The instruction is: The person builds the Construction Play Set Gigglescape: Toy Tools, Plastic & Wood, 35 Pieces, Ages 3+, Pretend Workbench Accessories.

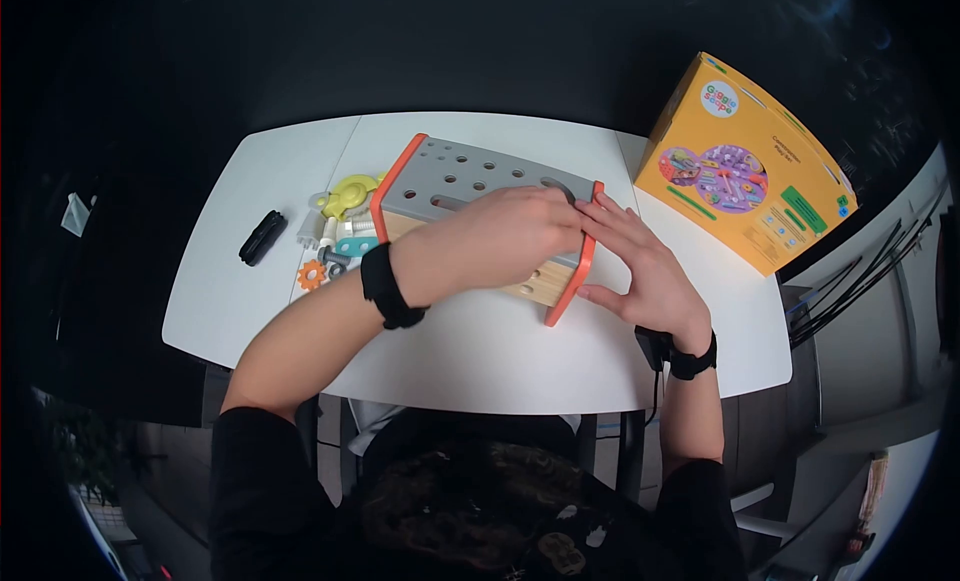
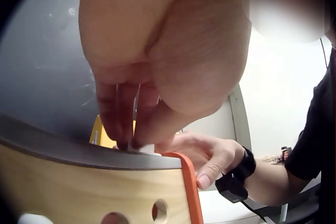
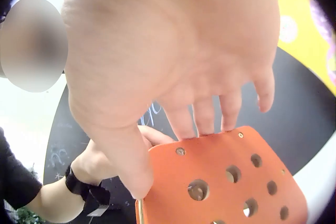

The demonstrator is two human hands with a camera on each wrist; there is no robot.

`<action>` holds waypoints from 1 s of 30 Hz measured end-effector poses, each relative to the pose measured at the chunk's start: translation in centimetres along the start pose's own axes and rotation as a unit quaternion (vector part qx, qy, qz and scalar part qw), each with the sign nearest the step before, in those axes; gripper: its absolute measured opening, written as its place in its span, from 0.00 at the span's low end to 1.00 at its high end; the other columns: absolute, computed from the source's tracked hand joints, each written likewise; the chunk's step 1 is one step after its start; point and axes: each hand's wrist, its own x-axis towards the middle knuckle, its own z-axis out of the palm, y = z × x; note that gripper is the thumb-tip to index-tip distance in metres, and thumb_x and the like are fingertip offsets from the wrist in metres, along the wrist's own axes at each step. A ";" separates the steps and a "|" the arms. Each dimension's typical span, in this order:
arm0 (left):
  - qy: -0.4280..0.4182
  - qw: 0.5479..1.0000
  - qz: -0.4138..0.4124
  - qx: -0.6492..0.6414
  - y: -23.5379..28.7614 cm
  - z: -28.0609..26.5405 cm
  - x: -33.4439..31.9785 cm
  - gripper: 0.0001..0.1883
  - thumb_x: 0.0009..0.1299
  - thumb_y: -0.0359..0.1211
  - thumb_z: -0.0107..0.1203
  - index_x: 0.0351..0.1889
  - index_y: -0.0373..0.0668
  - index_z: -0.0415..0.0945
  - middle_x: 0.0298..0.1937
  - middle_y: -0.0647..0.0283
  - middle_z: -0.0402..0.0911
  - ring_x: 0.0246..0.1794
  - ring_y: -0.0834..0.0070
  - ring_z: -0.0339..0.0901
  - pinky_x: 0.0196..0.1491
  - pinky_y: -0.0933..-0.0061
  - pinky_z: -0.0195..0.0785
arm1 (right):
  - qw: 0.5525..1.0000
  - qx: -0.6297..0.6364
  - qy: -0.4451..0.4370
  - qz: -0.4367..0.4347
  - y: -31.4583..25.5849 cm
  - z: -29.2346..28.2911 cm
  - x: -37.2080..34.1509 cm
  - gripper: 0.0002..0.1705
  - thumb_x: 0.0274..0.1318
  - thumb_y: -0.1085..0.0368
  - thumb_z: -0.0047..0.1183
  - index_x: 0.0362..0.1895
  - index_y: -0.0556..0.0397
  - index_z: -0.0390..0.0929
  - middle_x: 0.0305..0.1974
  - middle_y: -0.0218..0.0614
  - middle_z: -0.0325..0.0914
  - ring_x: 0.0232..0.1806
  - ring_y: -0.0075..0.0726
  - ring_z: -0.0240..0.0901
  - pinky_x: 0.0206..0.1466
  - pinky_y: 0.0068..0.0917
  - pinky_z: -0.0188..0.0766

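Observation:
A toy workbench with a perforated grey top (image 1: pixel 472 160), a wooden front (image 2: pixel 79 187) and orange end panels (image 3: pixel 220 155) stands mid-table. My left hand (image 1: pixel 490 239) reaches over its right part, fingers pointing down; in the left wrist view the thumb and fingertips of that hand (image 2: pixel 168 45) pinch a small pale piece (image 2: pixel 148 149) at the top surface, mostly hidden. Beside the fingers shows a dark grey curved shape (image 1: pixel 558 188). My right hand (image 1: pixel 655 281) rests on the right orange panel, its spread fingers at the top edge and thumb (image 3: pixel 137 174) at the front edge.
Left of the workbench lie a yellow-green toy piece (image 1: pixel 350 195), a teal strip (image 1: pixel 356 246), an orange gear (image 1: pixel 311 274) and several grey and white pieces. Farther left is a black object (image 1: pixel 263 238). A yellow box (image 1: pixel 745 166) stands at the right back of the white table (image 1: pixel 450 371).

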 end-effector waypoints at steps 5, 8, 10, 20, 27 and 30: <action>0.054 0.997 -0.027 0.044 1.8 1.0 -2.4 0.10 0.63 0.24 0.60 0.42 0.39 0.83 0.56 0.58 0.83 0.62 0.62 0.76 0.64 0.60 0.68 | 0.998 -0.055 0.003 0.013 -0.7 0.1 -0.5 0.44 0.46 0.42 0.72 0.67 0.41 0.76 0.71 0.30 0.71 0.77 0.46 0.59 0.78 0.57 0.55; 0.108 0.993 -0.036 0.036 2.4 1.2 -4.3 0.09 0.64 0.25 0.61 0.42 0.41 0.83 0.59 0.60 0.82 0.64 0.64 0.75 0.65 0.59 0.67 | 0.996 -0.088 0.028 0.013 -1.0 0.4 -0.7 0.45 0.41 0.37 0.70 0.65 0.40 0.78 0.68 0.29 0.74 0.75 0.45 0.62 0.76 0.56 0.58; 0.123 0.991 -0.054 0.002 2.6 1.4 -5.7 0.08 0.64 0.24 0.60 0.41 0.42 0.83 0.59 0.62 0.82 0.64 0.65 0.76 0.65 0.59 0.66 | 0.991 -0.113 0.065 0.011 -0.9 0.8 -0.9 0.44 0.39 0.37 0.71 0.61 0.43 0.81 0.65 0.30 0.78 0.73 0.45 0.65 0.71 0.52 0.65; 0.125 0.970 -0.202 0.049 0.1 -0.7 -12.6 0.08 0.65 0.26 0.62 0.41 0.40 0.84 0.47 0.58 0.86 0.50 0.60 0.82 0.57 0.61 0.73 | 0.984 -0.120 0.132 0.014 -1.6 1.7 -1.3 0.43 0.35 0.36 0.73 0.55 0.48 0.84 0.59 0.32 0.82 0.65 0.48 0.72 0.63 0.46 0.70; 0.076 0.896 -0.428 0.093 -5.2 -1.8 -17.8 0.10 0.64 0.28 0.63 0.43 0.38 0.86 0.43 0.51 0.86 0.44 0.55 0.83 0.50 0.62 0.77 | 0.982 -0.127 0.140 0.024 -2.3 1.7 -1.5 0.43 0.34 0.36 0.72 0.53 0.48 0.85 0.57 0.31 0.82 0.64 0.47 0.72 0.63 0.46 0.69; 0.033 0.879 -0.453 0.146 -7.3 -0.7 -19.4 0.13 0.63 0.28 0.63 0.46 0.39 0.86 0.43 0.49 0.85 0.46 0.56 0.83 0.51 0.61 0.77 | 0.981 -0.135 0.136 0.028 -2.5 1.7 -1.6 0.43 0.33 0.35 0.72 0.53 0.49 0.85 0.57 0.30 0.82 0.65 0.47 0.72 0.63 0.46 0.69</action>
